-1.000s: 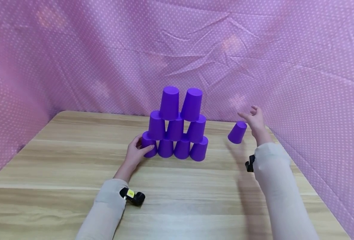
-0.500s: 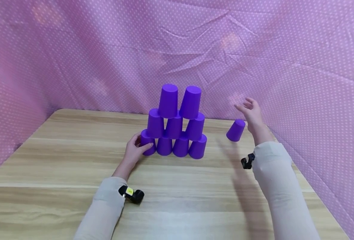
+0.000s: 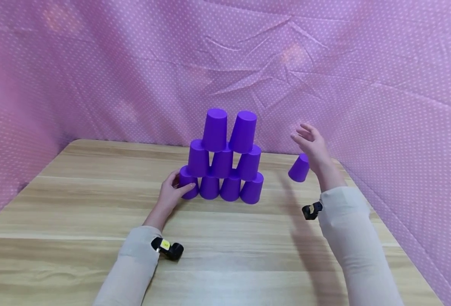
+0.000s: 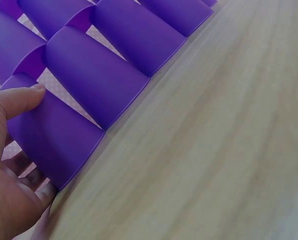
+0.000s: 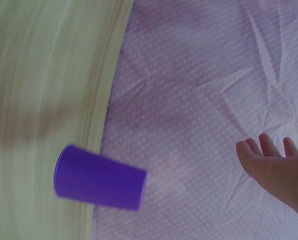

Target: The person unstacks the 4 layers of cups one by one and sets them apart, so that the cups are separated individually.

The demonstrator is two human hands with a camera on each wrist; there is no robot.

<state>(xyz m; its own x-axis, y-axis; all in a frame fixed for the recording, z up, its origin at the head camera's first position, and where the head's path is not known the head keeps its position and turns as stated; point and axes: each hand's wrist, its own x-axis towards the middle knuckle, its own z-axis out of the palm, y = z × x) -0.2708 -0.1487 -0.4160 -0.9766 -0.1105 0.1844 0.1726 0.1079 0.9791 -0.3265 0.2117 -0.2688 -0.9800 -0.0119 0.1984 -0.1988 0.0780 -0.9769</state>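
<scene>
Purple cups stand upside down in a stack, with several in the bottom row, three in the middle row and two upper cups [image 3: 215, 131] side by side. My left hand [image 3: 169, 193] holds the leftmost bottom cup [image 3: 191, 194], thumb across its front and fingers behind. The left wrist view shows that thumb [image 4: 26, 100] lying on the cup's side [image 4: 58, 137]. To the right of the stack, my right hand [image 3: 314, 146] is raised in the air with loosely spread fingers and holds nothing. A lone upside-down purple cup [image 3: 298, 169] stands on the table below it, partly covered by the wrist.
The light wood table [image 3: 225, 255] carries all the cups. Pink polka-dot cloth [image 3: 133, 76] hangs behind it and along both sides. The right forearm's shadow falls across the tabletop. Each wrist wears a small black camera [image 3: 168, 248].
My right hand has risen and drifted left, past the lone cup toward the stack. My left hand keeps its hold on the bottom cup, and the stack stands as before.
</scene>
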